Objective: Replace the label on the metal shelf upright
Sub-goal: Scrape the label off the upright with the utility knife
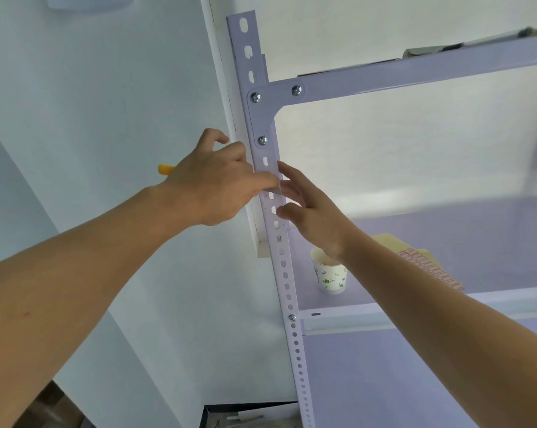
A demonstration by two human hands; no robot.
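Working high on the lavender shelf unit (415, 72), right up under the top corner bracket. Zeroing in on the metal shelf upright (282, 291), the slotted post at the front left, at a spot just below the bracket's lowest bolt. Reaching in with the left hand (211, 183), wrapped tight round a yellow-handled tool (165, 169), grey tip brought against the post's face. Steadying from the other side with the right hand (307, 205): fingers straight and relaxed, gripping nothing, thumb laid on the post's edge. Spotting a sheet of fresh labels (430, 271) down on the middle shelf, near a paper cup (330, 274). Hunting for the old label now, and struggling: possibly tucked under the left fingertips, with only a pinkish smear (265, 196) showing just below. Calling it early days: removal under way by the look of it, nothing new peeled from the sheet or stuck on yet. Left to do, at a guess: finish lifting the old one, clear the residue, peel a fresh one, press it down.
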